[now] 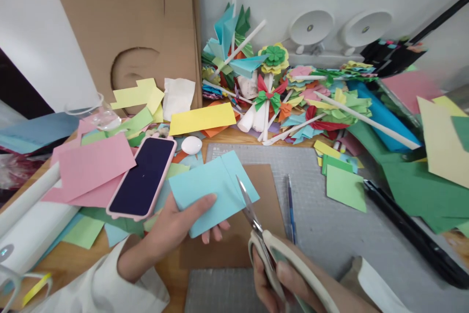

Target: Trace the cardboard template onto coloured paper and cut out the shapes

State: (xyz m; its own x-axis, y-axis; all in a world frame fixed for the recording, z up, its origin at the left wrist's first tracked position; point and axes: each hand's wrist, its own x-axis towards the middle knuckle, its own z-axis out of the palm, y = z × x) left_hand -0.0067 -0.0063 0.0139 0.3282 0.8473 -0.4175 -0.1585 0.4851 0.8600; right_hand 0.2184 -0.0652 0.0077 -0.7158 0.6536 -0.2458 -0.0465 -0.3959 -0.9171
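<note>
My left hand (183,220) holds a light blue paper (208,191), thumb on top and fingertips below it. A cut or fold line runs down the paper near its right side. In my right hand (278,279) is a pair of scissors (258,230) with cream handles, its blades at the paper's lower right edge. Beneath the paper lies a brown card (264,191) on a grey cutting mat (315,235). A blue pen (291,210) rests just right of the card.
A pink-cased phone (142,176) and pink papers (95,164) lie at left. Paper flowers (274,59) with white sticks fill the back. At right are green squares (346,186), a black cutter-like tool (414,235) and green sheets (432,186). Cardboard (128,20) stands behind.
</note>
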